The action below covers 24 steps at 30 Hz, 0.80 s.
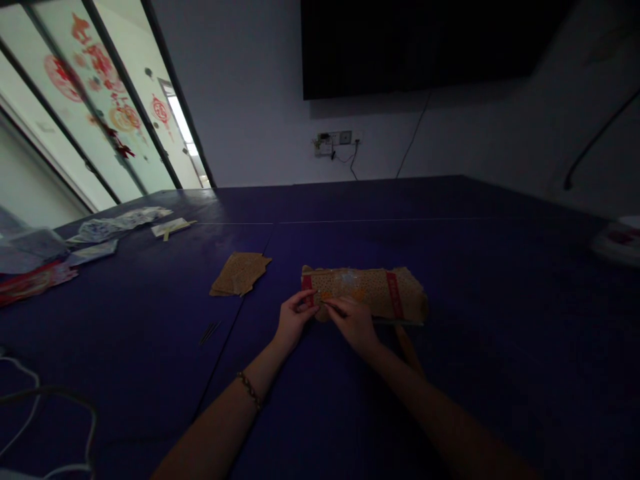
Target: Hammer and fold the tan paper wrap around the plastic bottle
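patterned brown bundle [374, 283], red bands [395, 294] on but left end seemingly unfinished, lies on the purple table [475, 280] as your left hand [293, 319] and right hand [356, 326] work there, whatever they grip too small to tell.

wears a narrow bracelet [249, 391] around the left forearm [220, 420], a little above the wrist. looks braided or linked, dark with paler, faintly golden patches, too dim to tell the material. shows a bare right forearm [430, 407], bare left hand [294, 319] and bare right hand [356, 325].
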Motion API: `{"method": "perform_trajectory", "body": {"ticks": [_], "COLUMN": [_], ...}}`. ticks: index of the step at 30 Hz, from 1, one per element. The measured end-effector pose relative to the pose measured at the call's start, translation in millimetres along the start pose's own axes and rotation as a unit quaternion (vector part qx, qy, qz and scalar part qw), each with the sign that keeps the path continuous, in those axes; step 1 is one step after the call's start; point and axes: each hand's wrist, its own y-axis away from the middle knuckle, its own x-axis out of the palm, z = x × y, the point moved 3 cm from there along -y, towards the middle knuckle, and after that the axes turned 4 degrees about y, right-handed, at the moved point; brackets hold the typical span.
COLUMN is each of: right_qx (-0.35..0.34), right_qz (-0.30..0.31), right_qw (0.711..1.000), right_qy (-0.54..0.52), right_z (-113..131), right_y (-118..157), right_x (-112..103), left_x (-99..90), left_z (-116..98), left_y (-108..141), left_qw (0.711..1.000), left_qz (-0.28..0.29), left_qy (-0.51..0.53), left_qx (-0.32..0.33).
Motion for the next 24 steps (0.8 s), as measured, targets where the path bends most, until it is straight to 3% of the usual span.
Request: {"method": "perform_trajectory", "body": {"ticks": [7, 16, 24], "right_qx": [-0.028, -0.083, -0.057], "right_qz": [0.015, 0.015, 0.013], "right_qw": [0.998, 0.98, 0.985], "right_qy": [0.062, 0.178, 0.16], "right_z": [1, 10, 8], "right_y": [1, 5, 6], "right_x": [3, 1, 2], "left_x": [0.7, 8.4, 5.3], "left_z": [-1, -5, -4], "left_y": [0, 7, 3], "left_qw": [0.999, 0.991, 0.989], "left_qz": [0.01, -0.001, 0.007], "left_qy": [-0.025, -0.088, -0.101], "left_qx": [0.022, 0.1, 0.105]}}
